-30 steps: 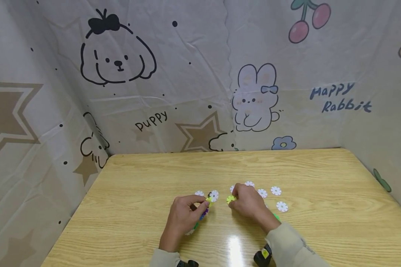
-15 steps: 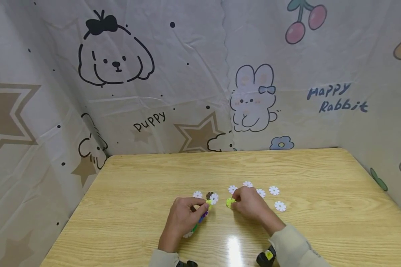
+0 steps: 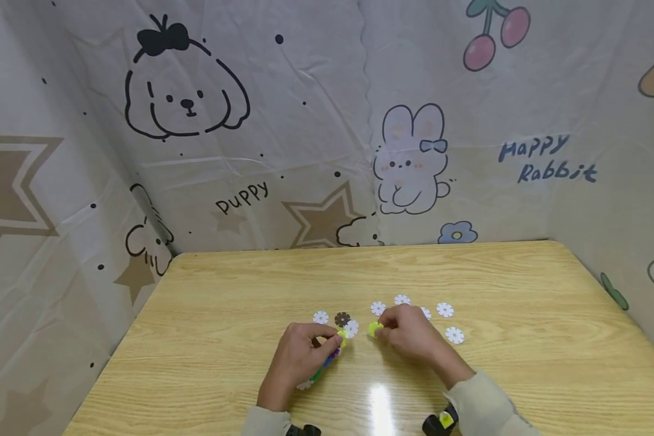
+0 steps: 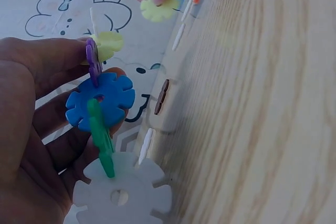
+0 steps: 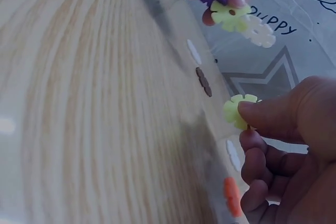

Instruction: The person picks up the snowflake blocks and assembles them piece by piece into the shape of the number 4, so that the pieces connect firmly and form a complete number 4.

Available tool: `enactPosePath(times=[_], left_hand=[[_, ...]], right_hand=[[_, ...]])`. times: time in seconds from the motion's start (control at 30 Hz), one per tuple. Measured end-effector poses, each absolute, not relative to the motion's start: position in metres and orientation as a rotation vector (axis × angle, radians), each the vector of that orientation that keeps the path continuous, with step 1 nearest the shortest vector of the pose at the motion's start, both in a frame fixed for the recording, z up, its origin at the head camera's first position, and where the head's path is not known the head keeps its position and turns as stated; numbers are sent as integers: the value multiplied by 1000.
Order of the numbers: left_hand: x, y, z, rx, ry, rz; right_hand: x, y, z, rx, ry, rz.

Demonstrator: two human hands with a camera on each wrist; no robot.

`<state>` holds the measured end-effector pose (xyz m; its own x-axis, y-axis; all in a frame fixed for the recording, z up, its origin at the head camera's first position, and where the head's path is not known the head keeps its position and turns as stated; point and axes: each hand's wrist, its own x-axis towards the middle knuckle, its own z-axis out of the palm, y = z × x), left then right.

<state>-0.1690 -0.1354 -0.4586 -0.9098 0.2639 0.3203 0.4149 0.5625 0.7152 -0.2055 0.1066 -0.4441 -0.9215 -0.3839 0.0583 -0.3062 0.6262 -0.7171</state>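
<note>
My left hand (image 3: 301, 357) pinches a chain of notched plastic snowflake discs near its yellow end. Along the chain come a large-looking white disc (image 4: 149, 182), a green disc (image 4: 101, 137), a blue disc (image 4: 113, 95), a purple disc (image 4: 93, 61), a yellow disc (image 5: 224, 17) and a white end disc (image 5: 260, 32), slotted edge to edge. Across a small gap, my right hand (image 3: 414, 334) pinches a single yellow disc (image 5: 234, 113) between thumb and index finger. Its other fingers are curled below, as the right wrist view shows.
On the wooden table (image 3: 223, 290) lie a brown disc (image 3: 342, 318) and several white discs, one white disc (image 3: 455, 335) right of my right hand. An orange disc (image 5: 231, 196) lies beneath that hand. A printed cloth (image 3: 316, 121) hangs behind the table.
The chain's white end disc has dipped slightly toward me, uncovering the brown disc behind it. The single yellow disc has turned a little in my right fingers, while both hands stay nearly in place.
</note>
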Motion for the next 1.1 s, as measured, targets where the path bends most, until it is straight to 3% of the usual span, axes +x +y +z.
enactPosePath(times=[1.1], left_hand=[[-167, -131, -453, -670, -2680, -1329]], right_hand=[[-198, 106, -421, -609, 2610, -1430]])
